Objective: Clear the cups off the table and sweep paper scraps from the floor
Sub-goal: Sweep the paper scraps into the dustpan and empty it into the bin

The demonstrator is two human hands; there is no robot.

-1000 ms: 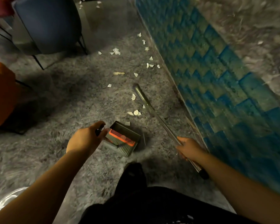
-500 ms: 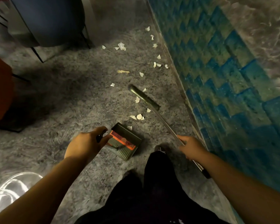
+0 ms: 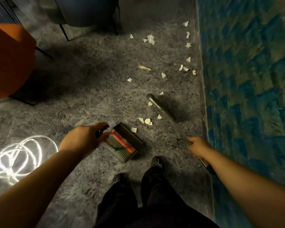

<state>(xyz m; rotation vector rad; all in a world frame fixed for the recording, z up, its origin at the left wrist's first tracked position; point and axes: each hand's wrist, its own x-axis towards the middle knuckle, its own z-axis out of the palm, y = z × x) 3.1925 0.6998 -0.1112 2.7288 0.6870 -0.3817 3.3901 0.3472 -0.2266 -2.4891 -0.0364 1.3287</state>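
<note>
I've stepped closer: the dustpan [image 3: 124,142], gripped by my left hand [image 3: 84,139], now sits just short of the nearest paper scraps [image 3: 146,120]. My right hand [image 3: 198,146] clenches the broom [image 3: 161,107], head beyond them, ready to sweep.

The floor [image 3: 92,89] is a mottled grey with paler fibrous streaks. Paper scraps [image 3: 147,120] on it are white, and one scrap [image 3: 144,67] farther from the dustpan is yellowish. The dustpan [image 3: 127,143] is dark olive green with a ribbed tray and a bright orange comb strip across it. The broom [image 3: 161,107] just right of the dustpan has a dull olive head and a silvery handle. Right of the broom, a wall [image 3: 247,83] carries a blue and green zigzag block pattern. Far left of the dustpan stands an orange chair [image 3: 8,63]; beyond it, a dark blue chair [image 3: 87,12] on thin black legs. Left of the dustpan a white cable [image 3: 15,158] lies in glowing loops. Below the dustpan, black trousers [image 3: 138,203] and black shoes [image 3: 157,162] with pale laces.
</note>
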